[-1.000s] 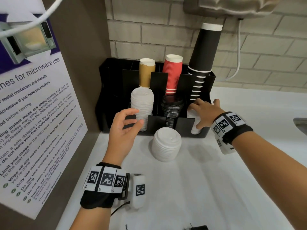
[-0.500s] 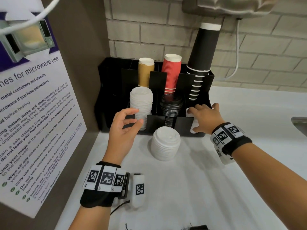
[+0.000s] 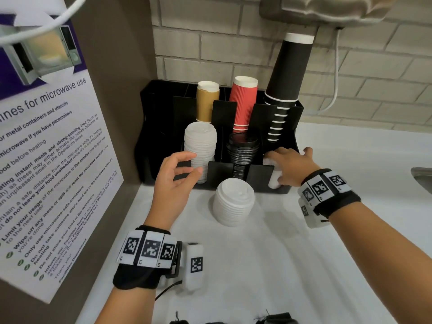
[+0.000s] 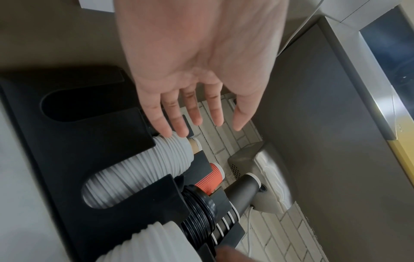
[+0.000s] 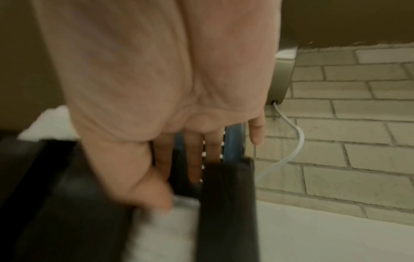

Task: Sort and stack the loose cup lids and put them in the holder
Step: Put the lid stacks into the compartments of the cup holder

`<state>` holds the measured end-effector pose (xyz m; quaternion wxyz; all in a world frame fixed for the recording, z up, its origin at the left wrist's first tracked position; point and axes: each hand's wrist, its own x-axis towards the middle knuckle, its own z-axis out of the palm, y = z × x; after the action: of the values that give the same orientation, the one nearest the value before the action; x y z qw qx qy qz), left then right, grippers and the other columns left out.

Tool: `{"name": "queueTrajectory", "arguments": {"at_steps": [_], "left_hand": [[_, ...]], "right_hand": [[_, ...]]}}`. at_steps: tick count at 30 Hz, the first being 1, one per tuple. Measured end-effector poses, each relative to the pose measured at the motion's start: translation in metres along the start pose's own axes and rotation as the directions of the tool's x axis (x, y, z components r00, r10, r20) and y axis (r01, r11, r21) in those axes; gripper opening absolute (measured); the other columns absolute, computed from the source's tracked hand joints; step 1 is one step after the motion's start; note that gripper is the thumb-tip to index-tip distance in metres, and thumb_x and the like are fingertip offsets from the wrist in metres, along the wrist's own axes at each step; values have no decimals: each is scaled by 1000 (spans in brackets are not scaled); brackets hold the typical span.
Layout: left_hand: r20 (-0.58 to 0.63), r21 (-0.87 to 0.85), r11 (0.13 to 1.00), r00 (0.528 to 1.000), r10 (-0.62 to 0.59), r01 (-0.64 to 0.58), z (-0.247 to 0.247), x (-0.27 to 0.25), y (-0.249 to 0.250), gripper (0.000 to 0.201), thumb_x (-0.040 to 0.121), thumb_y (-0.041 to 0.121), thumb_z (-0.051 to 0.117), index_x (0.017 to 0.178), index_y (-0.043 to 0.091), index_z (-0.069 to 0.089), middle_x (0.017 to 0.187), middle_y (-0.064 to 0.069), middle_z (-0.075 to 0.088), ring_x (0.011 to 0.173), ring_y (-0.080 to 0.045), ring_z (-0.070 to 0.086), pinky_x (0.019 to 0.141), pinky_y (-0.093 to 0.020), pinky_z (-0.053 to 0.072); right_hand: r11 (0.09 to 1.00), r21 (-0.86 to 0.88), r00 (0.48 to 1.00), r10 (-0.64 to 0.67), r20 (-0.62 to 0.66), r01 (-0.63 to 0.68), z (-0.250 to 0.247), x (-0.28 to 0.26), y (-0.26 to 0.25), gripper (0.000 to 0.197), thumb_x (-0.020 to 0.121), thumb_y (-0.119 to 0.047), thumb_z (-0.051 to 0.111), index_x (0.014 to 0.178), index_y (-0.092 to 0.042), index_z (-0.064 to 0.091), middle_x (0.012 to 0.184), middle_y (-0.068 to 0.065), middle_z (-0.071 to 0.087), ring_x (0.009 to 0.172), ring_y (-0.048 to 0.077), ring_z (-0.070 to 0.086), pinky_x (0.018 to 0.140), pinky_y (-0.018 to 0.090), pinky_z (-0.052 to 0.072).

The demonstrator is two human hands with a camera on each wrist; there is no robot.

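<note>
White counter: right hand (image 3: 288, 166) presses lids (image 3: 274, 176) into the holder (image 3: 240, 173); left hand (image 3: 174, 181) hovers wide, holding nothing.

White lid stack (image 3: 233, 202) before holder (image 3: 261, 170)

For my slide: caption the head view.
Right hand presses white lids into the black holder; another stack waits outside.
</note>
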<state>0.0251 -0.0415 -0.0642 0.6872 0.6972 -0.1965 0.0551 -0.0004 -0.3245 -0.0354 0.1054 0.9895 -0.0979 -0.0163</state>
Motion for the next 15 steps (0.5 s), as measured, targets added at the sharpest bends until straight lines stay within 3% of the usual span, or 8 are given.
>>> {"name": "queueTrajectory", "arguments": {"at_steps": [3, 5, 7, 8, 11, 15], "left_hand": [[5, 6, 1000, 1000, -6, 6, -2, 1, -2, 27, 89, 9, 66, 112, 22, 61, 125, -3, 57, 99, -10, 61, 73, 1, 41], [12, 5, 1000, 1000, -15, 15, -2, 1, -2, 27, 89, 10, 66, 112, 24, 61, 123, 1, 58, 98, -8, 61, 74, -1, 42], [23, -1, 1000, 999, -27, 27, -2, 0, -3, 26, 90, 11, 66, 112, 25, 61, 119, 6, 58, 94, -4, 61, 75, -5, 44], [29, -3, 1000, 999, -31, 31, -3, 0, -3, 26, 90, 11, 65, 112, 25, 61, 117, 8, 59, 93, -4, 61, 75, -6, 45], [37, -10, 999, 999, -38, 38, -4, -1, -3, 25, 90, 11, 66, 111, 24, 62, 114, 9, 59, 92, -6, 61, 75, -8, 46], [40, -11, 999, 998, -45, 46, -4, -1, -3, 25, 90, 11, 65, 112, 22, 62, 115, 6, 60, 93, -10, 61, 76, -8, 46]], "right_hand": [[937, 340, 950, 33, -311, 79, -12, -14, -11, 49, 81, 1, 52, 126, -20, 54, 130, 4, 49, 118, 26, 47, 95, 45, 34], [787, 569, 907, 27, -420, 240, -17, -27, -28, 30, 82, 3, 55, 107, -12, 61, 115, 10, 55, 103, 29, 54, 86, 39, 44], [655, 706, 944, -37, -329, 271, -17, -38, -50, 14, 84, -9, 64, 96, -16, 58, 103, 7, 56, 94, 24, 57, 82, 32, 47], [636, 733, 967, -87, -242, 240, -14, -41, -60, 17, 84, -20, 68, 95, -18, 55, 101, 3, 54, 93, 19, 55, 82, 30, 47], [710, 687, 988, -126, -94, 156, -1, -40, -77, 43, 72, -45, 77, 96, -23, 48, 102, -5, 47, 90, 12, 48, 79, 27, 43], [729, 675, 993, -105, -48, 110, 9, -34, -86, 61, 58, -49, 84, 97, -26, 43, 108, -3, 44, 96, 18, 50, 85, 35, 48]]}}
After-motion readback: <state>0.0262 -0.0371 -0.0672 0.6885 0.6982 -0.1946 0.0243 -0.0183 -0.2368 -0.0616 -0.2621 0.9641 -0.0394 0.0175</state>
